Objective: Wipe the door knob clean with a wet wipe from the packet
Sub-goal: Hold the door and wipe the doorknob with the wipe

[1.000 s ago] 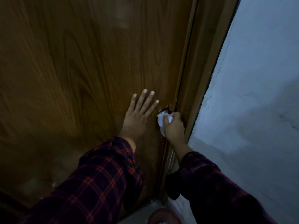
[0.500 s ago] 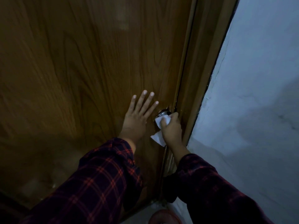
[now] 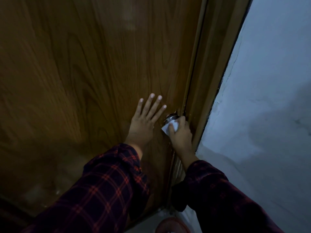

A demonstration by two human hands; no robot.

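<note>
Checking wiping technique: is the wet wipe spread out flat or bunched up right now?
Bunched. The white wet wipe is wrapped around the round metal door knob under the right hand, only one corner poking out.

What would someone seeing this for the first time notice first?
Probably the left hand, spread flat against the big brown wooden door near the middle of the view. Just to its right, the right hand presses a white wipe over the shiny metal knob at the door's edge. Both arms wear dark red-checked sleeves, and a pale wall fills the right side.

The wet wipe (image 3: 170, 127) and right hand (image 3: 180, 135) hide most of the door knob (image 3: 171, 117).
</note>
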